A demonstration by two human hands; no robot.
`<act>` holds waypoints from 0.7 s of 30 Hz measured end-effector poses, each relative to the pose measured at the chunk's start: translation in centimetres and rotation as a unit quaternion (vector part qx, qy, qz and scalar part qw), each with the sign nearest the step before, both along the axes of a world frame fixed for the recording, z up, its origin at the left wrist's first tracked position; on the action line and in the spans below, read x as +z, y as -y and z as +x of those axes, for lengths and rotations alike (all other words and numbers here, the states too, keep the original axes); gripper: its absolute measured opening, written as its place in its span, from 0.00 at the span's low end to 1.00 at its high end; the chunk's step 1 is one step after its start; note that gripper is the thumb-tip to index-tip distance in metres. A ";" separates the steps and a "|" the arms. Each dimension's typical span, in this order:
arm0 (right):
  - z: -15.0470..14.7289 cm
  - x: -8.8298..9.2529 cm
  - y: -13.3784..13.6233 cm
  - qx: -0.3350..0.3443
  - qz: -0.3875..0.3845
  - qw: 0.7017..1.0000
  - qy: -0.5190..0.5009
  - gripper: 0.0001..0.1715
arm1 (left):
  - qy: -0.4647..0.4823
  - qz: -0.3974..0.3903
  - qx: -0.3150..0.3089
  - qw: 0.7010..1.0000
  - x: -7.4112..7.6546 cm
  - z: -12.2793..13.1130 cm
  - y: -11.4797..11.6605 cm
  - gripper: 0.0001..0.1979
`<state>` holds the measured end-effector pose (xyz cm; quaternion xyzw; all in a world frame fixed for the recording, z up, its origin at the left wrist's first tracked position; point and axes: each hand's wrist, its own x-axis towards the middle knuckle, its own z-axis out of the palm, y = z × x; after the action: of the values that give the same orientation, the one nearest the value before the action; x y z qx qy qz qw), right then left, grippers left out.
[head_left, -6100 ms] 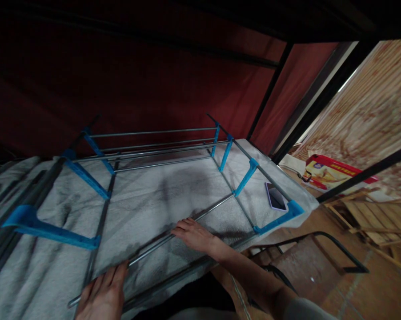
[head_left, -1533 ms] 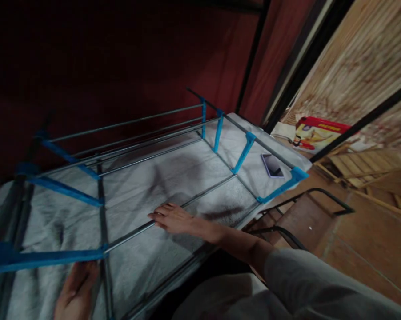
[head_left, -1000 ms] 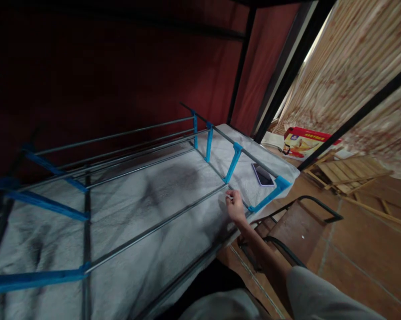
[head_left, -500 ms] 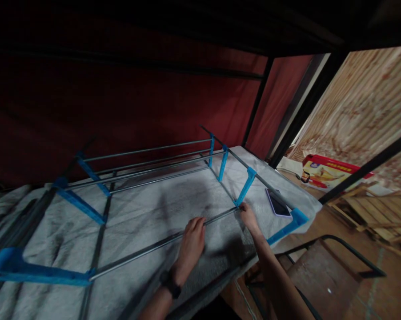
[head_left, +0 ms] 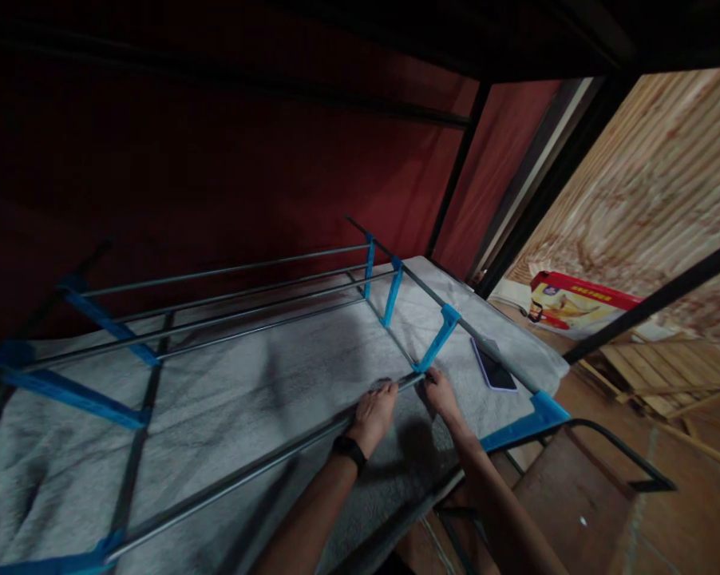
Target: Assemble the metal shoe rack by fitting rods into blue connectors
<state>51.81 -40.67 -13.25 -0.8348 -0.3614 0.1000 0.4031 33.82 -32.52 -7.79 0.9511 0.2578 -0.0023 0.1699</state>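
Note:
A rack frame of grey metal rods and blue plastic connectors lies on a white blanket (head_left: pixel 234 399). My left hand (head_left: pixel 375 411), a black watch on its wrist, curls its fingers over the right end of the nearest metal rod (head_left: pixel 246 471). My right hand (head_left: pixel 442 393) pinches the spot where that rod meets the lower end of a blue connector (head_left: pixel 437 339). The two hands are a few centimetres apart at this joint.
A phone (head_left: pixel 492 370) lies on the blanket just right of the connector. A red box (head_left: pixel 575 299), wooden slats (head_left: pixel 653 371) and a black metal frame (head_left: pixel 611 447) are on the tiled floor at right. Dark red fabric and black bed posts (head_left: pixel 456 172) enclose the back.
My left hand has slid right along the rod, close to my right hand at the blue connector. Earlier my right hand moved from mid-rod to this joint.

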 end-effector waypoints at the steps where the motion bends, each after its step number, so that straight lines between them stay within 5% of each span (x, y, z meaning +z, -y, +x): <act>1: 0.1 0.0 0.0 0.001 0.003 1.000 -0.002 0.22 | 0.002 -0.006 0.002 1.000 0.3 -0.1 0.0 0.24; 8: 0.2 0.2 0.4 0.020 0.021 1.000 0.008 0.18 | 0.040 -0.068 0.008 0.997 0.7 0.0 -0.3 0.22; 21: -0.3 0.1 -0.1 0.029 0.040 0.996 0.081 0.14 | 0.015 0.023 -0.037 0.999 0.8 1.5 0.2 0.23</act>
<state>51.50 -40.55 -13.18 -0.8125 -0.4206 0.0295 0.4024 35.33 -32.77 -7.00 0.9635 0.2200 0.0113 0.1519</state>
